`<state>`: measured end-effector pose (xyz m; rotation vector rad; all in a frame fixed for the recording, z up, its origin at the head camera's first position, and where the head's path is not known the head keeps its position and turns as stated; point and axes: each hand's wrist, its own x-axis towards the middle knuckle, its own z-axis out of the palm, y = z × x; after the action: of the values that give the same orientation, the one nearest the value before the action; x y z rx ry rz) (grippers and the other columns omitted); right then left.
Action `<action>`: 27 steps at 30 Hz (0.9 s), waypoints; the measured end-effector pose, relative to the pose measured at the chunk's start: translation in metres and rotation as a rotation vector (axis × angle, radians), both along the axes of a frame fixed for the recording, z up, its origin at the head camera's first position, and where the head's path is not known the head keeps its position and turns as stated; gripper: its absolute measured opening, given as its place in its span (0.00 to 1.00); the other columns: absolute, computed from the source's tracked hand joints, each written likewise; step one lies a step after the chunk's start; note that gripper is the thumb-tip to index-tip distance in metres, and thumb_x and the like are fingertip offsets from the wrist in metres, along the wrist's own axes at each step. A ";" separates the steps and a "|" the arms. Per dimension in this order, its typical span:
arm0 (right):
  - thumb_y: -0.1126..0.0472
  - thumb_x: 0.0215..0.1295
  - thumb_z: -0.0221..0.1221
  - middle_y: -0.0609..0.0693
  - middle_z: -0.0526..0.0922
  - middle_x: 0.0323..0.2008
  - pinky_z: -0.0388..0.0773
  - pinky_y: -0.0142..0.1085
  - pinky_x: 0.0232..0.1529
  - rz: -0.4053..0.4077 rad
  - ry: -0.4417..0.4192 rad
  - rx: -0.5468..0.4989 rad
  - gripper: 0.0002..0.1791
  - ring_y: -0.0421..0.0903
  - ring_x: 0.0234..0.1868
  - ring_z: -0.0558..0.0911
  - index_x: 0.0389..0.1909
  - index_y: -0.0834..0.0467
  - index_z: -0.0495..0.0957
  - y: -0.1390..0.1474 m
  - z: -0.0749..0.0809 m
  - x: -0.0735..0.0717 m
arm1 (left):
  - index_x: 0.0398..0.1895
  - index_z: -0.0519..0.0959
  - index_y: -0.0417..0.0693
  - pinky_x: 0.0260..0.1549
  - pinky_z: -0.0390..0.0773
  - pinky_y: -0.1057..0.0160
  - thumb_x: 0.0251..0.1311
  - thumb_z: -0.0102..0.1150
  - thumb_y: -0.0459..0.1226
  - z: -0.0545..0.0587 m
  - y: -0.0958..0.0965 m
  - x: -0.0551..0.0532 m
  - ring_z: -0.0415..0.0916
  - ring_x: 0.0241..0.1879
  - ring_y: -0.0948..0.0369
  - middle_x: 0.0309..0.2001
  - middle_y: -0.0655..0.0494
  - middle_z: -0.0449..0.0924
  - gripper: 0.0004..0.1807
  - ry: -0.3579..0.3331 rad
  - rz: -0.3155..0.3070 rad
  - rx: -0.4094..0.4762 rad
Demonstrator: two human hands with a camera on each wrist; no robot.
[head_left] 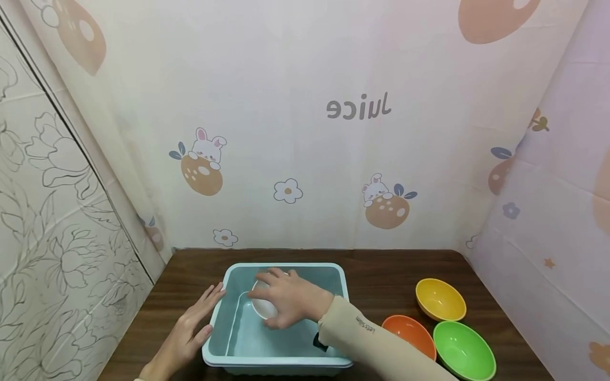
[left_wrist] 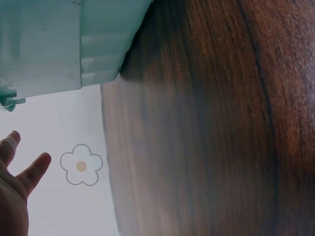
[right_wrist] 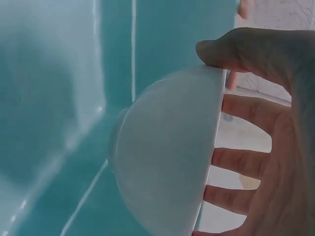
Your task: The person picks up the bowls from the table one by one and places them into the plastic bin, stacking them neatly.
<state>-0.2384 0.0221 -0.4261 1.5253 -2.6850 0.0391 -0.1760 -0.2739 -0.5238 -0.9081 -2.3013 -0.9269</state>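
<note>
My right hand (head_left: 293,299) grips a white bowl (head_left: 262,308) from above, inside the light blue plastic tub (head_left: 286,361). In the right wrist view the thumb and fingertips hold the rim of the bowl (right_wrist: 165,147), whose rounded underside faces the tub's floor. Whether its foot touches that floor, I cannot tell. At the tub's left side is my left hand (head_left: 183,330), fingers extended, the fingertips at the rim. The left wrist view catches only part of this hand (left_wrist: 12,191), beside the tub's outer wall (left_wrist: 44,49).
Yellow (head_left: 440,300), orange (head_left: 411,334) and green (head_left: 464,350) bowls stand close together on the dark wooden table (head_left: 381,275), right of the tub. My right forearm partly covers the orange one. A printed curtain (head_left: 295,143) hangs behind the table.
</note>
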 end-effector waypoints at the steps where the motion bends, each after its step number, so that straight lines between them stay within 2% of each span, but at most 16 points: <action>1: 0.38 0.61 0.64 0.48 0.71 0.72 0.81 0.53 0.48 0.013 0.012 0.010 0.35 0.52 0.69 0.73 0.71 0.32 0.72 -0.002 -0.002 0.000 | 0.75 0.68 0.41 0.73 0.47 0.77 0.65 0.54 0.31 0.000 0.000 0.000 0.54 0.81 0.57 0.76 0.41 0.66 0.33 -0.004 -0.001 -0.001; 8: 0.36 0.61 0.64 0.49 0.71 0.72 0.82 0.52 0.48 0.068 0.014 0.072 0.35 0.52 0.69 0.73 0.71 0.34 0.72 -0.012 -0.011 0.002 | 0.76 0.67 0.43 0.72 0.47 0.79 0.64 0.55 0.31 0.000 0.000 0.000 0.57 0.79 0.50 0.76 0.43 0.66 0.34 -0.020 0.012 -0.017; 13: 0.36 0.61 0.64 0.50 0.71 0.73 0.83 0.51 0.49 0.094 -0.010 0.118 0.36 0.53 0.69 0.73 0.71 0.35 0.72 -0.020 -0.017 0.001 | 0.76 0.67 0.44 0.72 0.47 0.79 0.63 0.55 0.31 0.001 -0.001 0.002 0.57 0.79 0.51 0.76 0.43 0.66 0.34 -0.017 0.026 -0.019; 21: 0.36 0.60 0.66 0.49 0.70 0.74 0.83 0.55 0.54 0.086 -0.111 0.175 0.37 0.53 0.70 0.72 0.72 0.34 0.71 -0.027 -0.027 -0.002 | 0.77 0.66 0.44 0.71 0.45 0.80 0.64 0.54 0.31 0.001 -0.001 0.001 0.57 0.79 0.48 0.77 0.44 0.65 0.34 -0.039 0.024 -0.015; 24: 0.35 0.60 0.66 0.49 0.69 0.74 0.82 0.56 0.54 0.086 -0.112 0.186 0.38 0.52 0.71 0.72 0.72 0.34 0.71 -0.028 -0.029 -0.004 | 0.77 0.66 0.44 0.71 0.45 0.79 0.65 0.54 0.31 0.001 -0.001 0.002 0.57 0.79 0.48 0.77 0.44 0.65 0.34 -0.041 0.026 -0.014; 27: 0.34 0.60 0.66 0.49 0.69 0.74 0.83 0.55 0.54 0.093 -0.099 0.202 0.38 0.52 0.70 0.72 0.72 0.34 0.70 -0.030 -0.032 -0.006 | 0.77 0.66 0.45 0.71 0.45 0.80 0.65 0.54 0.31 0.002 0.000 0.003 0.55 0.80 0.53 0.77 0.45 0.65 0.34 -0.047 0.035 -0.016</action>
<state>-0.2441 -0.0075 -0.4586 1.7477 -2.7653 -0.1614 -0.1730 -0.2742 -0.5223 -0.8584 -2.3601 -0.9256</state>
